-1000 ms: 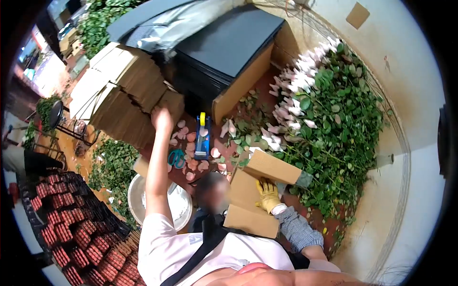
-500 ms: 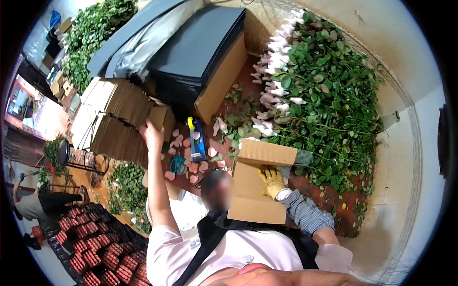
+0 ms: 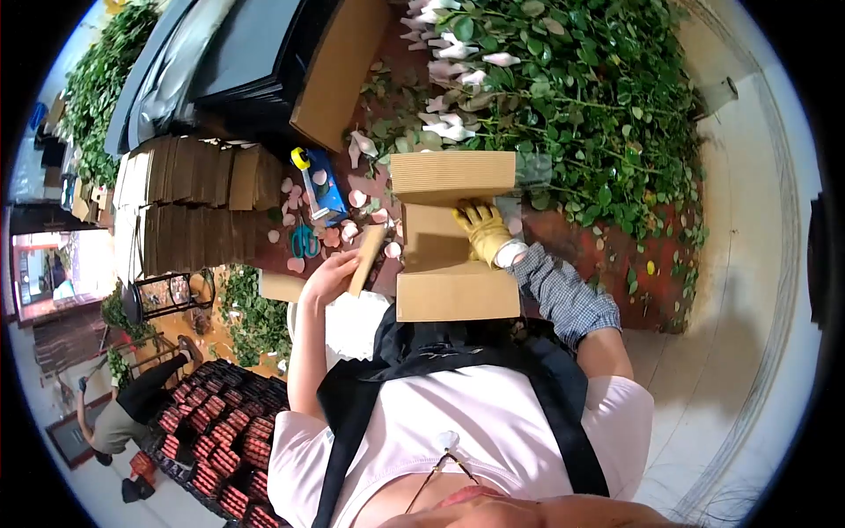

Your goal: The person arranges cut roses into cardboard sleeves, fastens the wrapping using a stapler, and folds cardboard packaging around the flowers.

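In the head view my bare left hand (image 3: 333, 278) grips a small folded cardboard piece (image 3: 367, 259), raised above the table's near edge. My right hand (image 3: 483, 231), in a yellow glove, lies on a creased corrugated cardboard sheet (image 3: 437, 222) in front of my body. The gloved fingers are spread flat over its middle panel. The sheet's far and near flaps are bent up. To the left of the sheet lie teal-handled scissors (image 3: 304, 241), a blue tape dispenser (image 3: 325, 189) with a yellow roll, and scattered pink petals (image 3: 332, 238).
Stacked folded cardboard (image 3: 189, 180) stands at the left, beside a pile of dark grey sheets (image 3: 251, 44). Leafy stems (image 3: 590, 114) with white-wrapped heads (image 3: 453, 48) cover the far right. Lower left are black-and-red crates (image 3: 211, 431), a stool (image 3: 172, 295) and another person (image 3: 128, 422).
My left hand has come back from the cardboard stack with a folded piece in it. My gloved hand stays on the sheet, whose near flap is now raised. The whole view has shifted.
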Motion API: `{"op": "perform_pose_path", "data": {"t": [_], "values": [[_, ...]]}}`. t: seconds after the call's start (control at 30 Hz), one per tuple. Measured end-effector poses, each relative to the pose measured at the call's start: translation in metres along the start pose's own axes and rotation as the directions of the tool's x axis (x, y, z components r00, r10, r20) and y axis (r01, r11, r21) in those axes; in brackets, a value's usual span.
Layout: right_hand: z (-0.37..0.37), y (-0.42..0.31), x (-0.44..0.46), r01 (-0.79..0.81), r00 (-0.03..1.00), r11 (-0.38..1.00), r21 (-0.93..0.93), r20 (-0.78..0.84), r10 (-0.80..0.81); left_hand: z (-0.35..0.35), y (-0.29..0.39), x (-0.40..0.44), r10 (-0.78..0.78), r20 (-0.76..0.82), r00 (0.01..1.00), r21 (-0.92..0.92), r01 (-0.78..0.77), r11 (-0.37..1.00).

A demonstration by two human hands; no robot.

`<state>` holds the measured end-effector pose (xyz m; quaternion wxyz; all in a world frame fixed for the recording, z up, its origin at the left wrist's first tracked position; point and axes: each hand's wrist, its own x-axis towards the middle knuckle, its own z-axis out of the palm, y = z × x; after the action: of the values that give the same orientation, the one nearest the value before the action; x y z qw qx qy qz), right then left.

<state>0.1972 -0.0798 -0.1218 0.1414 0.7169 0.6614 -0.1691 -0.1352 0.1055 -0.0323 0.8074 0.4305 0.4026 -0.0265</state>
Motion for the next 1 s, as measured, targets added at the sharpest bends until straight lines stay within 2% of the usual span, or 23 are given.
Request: {"op": "perform_pose_path", "data": {"t": [0.03,0.07,0.13,0.17,0.2,0.23,0.27,0.3,0.4,0.47,0.5,0.53,0.57,0.6,0.67,0.7,0.73,0.8,0.83,0.87,0.9,0.93,1.0], "values": [[-0.033,-0.003,-0.010,0.000,0.992,0.999,0.051,0.126,-0.006,0.003,0.002,0.014,-0.074,0.034,0.997,0.021,0.073,0.997],[-0.031,-0.006,-0.008,-0.013,0.992,0.999,0.053,0.126,0.006,0.013,0.004,0.032,-0.143,0.071,0.987,0.044,0.140,0.989],[-0.013,-0.005,-0.001,-0.029,0.999,0.993,-0.113,0.021,0.032,0.038,-0.001,0.074,-0.136,0.112,0.984,0.019,0.135,0.991],[0.011,-0.002,0.007,-0.028,0.999,0.996,-0.090,-0.042,0.024,0.054,-0.009,0.096,-0.103,0.081,0.991,-0.042,0.106,0.993],[-0.021,-0.005,-0.001,-0.011,0.991,0.990,-0.144,0.127,0.030,0.068,-0.012,0.114,-0.068,0.051,0.996,-0.100,0.073,0.992],[-0.026,-0.006,-0.004,-0.019,0.994,0.998,-0.063,0.109,0.026,0.079,-0.009,0.123,-0.017,-0.052,0.999,0.261,0.030,0.965],[-0.032,-0.005,-0.007,-0.027,0.996,1.000,0.015,0.088,0.026,0.088,-0.006,0.131,0.077,-0.126,0.989,0.589,0.012,0.808],[-0.063,-0.007,-0.017,-0.020,0.985,0.998,0.054,0.170,0.010,0.070,-0.054,0.173,0.458,-0.118,0.881,0.792,-0.195,0.579],[-0.055,-0.004,-0.012,0.000,1.000,0.990,0.143,0.022,-0.004,0.075,-0.067,0.172,0.519,-0.181,0.836,0.743,-0.230,0.629],[-0.038,0.005,0.014,0.079,0.997,0.900,0.429,-0.013,-0.081,0.088,-0.051,0.156,0.496,-0.202,0.845,0.778,-0.169,0.605],[-0.035,0.007,0.017,0.211,0.977,0.796,0.568,-0.158,-0.147,0.081,-0.054,0.164,0.517,-0.170,0.839,0.783,-0.204,0.588],[-0.056,0.001,0.016,0.266,0.963,0.786,0.557,-0.189,-0.192,0.079,-0.056,0.168,0.551,-0.138,0.823,0.838,-0.200,0.509],[-0.079,-0.004,0.012,0.228,0.971,0.879,0.418,-0.035,-0.235,0.083,-0.047,0.159,0.552,-0.082,0.830,0.924,-0.145,0.354],[-0.078,-0.007,0.014,0.192,0.980,0.884,0.427,-0.040,-0.193,0.091,-0.029,0.143,0.553,-0.031,0.833,0.978,-0.090,0.191],[-0.060,-0.024,0.028,0.049,0.975,0.997,0.065,0.214,-0.062,0.106,0.005,0.119,0.493,0.010,0.870,0.993,0.051,-0.109],[0.020,-0.027,0.074,-0.114,0.957,0.993,0.033,0.273,0.100,0.112,0.023,0.110,0.483,0.080,0.872,0.997,-0.059,-0.058],[-0.010,-0.033,0.062,-0.085,0.936,0.995,0.055,0.347,0.060,0.112,0.031,0.113,0.420,0.158,0.893,0.973,-0.213,0.088],[-0.004,-0.026,0.061,-0.071,0.978,0.975,0.213,0.207,0.027,0.105,0.019,0.138,0.158,0.293,0.943,0.813,-0.332,0.478],[-0.038,-0.020,0.040,0.006,0.977,0.966,0.259,0.206,-0.061,0.094,-0.003,0.163,0.196,0.433,0.880,0.811,-0.475,0.341],[-0.076,-0.010,0.020,0.081,0.970,0.949,0.306,0.195,-0.146,0.082,-0.021,0.189,0.095,0.468,0.879,0.837,-0.475,0.270],[-0.051,0.006,0.036,0.118,0.987,0.831,0.543,0.031,-0.160,0.091,-0.015,0.183,0.079,0.395,0.915,0.885,-0.402,0.236],[-0.079,0.011,0.017,0.018,0.993,0.750,0.661,0.078,-0.093,0.102,-0.012,0.175,0.066,0.320,0.945,0.923,-0.326,0.203],[-0.126,0.016,-0.024,-0.060,0.975,0.658,0.751,0.185,-0.121,0.103,-0.016,0.177,0.113,0.334,0.936,0.928,-0.347,0.134]]}}
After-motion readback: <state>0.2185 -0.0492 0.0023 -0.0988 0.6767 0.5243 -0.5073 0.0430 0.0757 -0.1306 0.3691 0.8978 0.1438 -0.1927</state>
